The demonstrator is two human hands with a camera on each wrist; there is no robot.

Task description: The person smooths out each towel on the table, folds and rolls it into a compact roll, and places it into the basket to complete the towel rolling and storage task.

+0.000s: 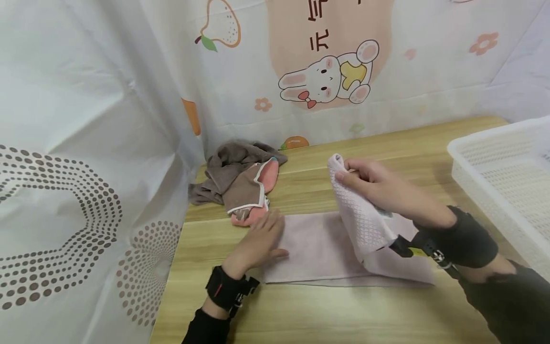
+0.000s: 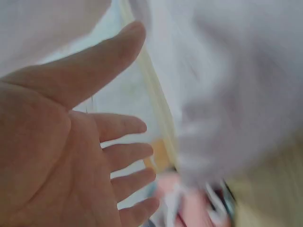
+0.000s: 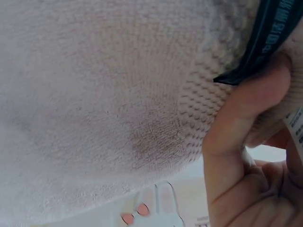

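A pale pink towel (image 1: 311, 248) lies as a long folded strip on the table, its right part lifted and showing a textured band. My right hand (image 1: 382, 186) pinches the raised end between thumb and fingers. In the right wrist view a dark label (image 3: 262, 42) with light lettering hangs by the thumb, against the towel's fuzzy face. At the towel's left end is my left hand (image 1: 259, 241), fingers extended. The left wrist view shows its palm with the fingers spread and nothing in them, and a blurred stretch of towel (image 2: 227, 90) beside it.
Behind my left hand, a brown cloth (image 1: 232, 165) lies bunched up with a coral-pink piece (image 1: 269, 176) edged in white. A white plastic basket (image 1: 485, 179) stands at the right. White printed curtains (image 1: 240, 105) hang behind and left of the wooden table (image 1: 309, 315).
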